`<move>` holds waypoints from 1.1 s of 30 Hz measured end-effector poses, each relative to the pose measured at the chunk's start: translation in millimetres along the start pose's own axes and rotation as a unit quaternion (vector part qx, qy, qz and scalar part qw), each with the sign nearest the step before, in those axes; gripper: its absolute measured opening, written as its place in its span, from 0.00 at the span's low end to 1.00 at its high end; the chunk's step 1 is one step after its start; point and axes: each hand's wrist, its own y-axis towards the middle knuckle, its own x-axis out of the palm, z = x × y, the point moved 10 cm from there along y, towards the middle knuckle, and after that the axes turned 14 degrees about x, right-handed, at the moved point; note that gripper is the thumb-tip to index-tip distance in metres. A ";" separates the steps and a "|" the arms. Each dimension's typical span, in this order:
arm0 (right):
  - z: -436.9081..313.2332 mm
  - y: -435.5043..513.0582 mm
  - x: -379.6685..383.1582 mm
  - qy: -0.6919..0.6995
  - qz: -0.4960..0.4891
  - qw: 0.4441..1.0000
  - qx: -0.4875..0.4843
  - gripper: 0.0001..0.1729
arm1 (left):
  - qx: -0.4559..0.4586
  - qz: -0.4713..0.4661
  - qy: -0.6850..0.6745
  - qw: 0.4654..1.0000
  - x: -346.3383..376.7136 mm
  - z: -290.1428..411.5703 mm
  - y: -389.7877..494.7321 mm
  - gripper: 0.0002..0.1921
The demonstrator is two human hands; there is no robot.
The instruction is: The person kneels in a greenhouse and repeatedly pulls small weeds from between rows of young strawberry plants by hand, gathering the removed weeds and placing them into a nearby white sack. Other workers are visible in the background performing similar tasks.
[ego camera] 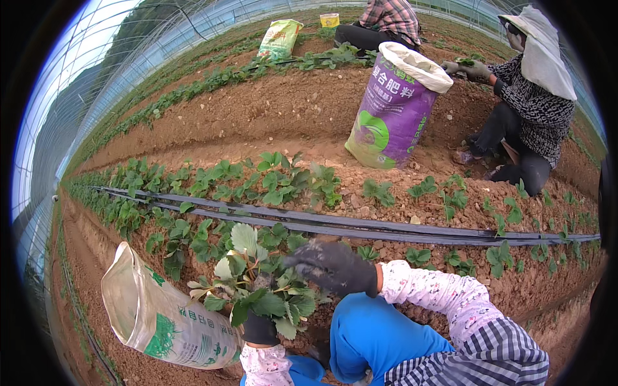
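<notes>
My left hand (259, 330), in a dark glove, is closed around a leafy bunch of strawberry plants (267, 305). Leaves cover most of its fingers. Just right of the bunch is my right hand (333, 268), in a soiled black glove, with its blurred fingers pointing at the leaves. Whether it pinches anything cannot be made out. A white woven sack (169, 313) with green print leans, mouth up and to the left, beside my left hand. Low strawberry plants (280, 181) grow in the soil bed beyond my hands.
Two black drip hoses (309, 222) run along the bed. Behind it stands a purple fertilizer sack (393, 106). A crouching person (531, 111) in a white hat holds leaves at right. Farther back are another person (386, 21), a pale sack (280, 38) and a yellow bucket (330, 20).
</notes>
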 end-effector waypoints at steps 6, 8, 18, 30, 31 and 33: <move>119.4 34.1 -31.3 -0.220 -0.010 0.970 0.102 0.14 | 0.009 -0.021 0.029 0.999 -7.9 16.1 -1.6 0.15; 149.1 42.8 -29.4 -0.280 -0.045 0.952 0.116 0.16 | -0.004 -0.048 0.190 0.981 -5.3 22.6 -0.2 0.15; 205.7 39.8 -60.3 -0.368 -0.075 0.875 0.306 0.14 | -0.013 -0.002 0.204 0.979 -31.1 -6.6 -15.6 0.17; 207.5 73.3 -42.1 -0.383 -0.009 0.865 0.323 0.17 | 0.007 -0.018 0.340 0.940 -31.8 8.2 -21.1 0.17; 208.5 74.7 -43.8 -0.387 0.001 0.857 0.340 0.17 | 0.016 -0.023 0.372 0.928 -29.3 14.0 -20.3 0.17; 209.2 76.6 -48.8 -0.393 0.022 0.840 0.375 0.17 | 0.031 -0.036 0.431 0.901 -21.6 27.7 -19.6 0.16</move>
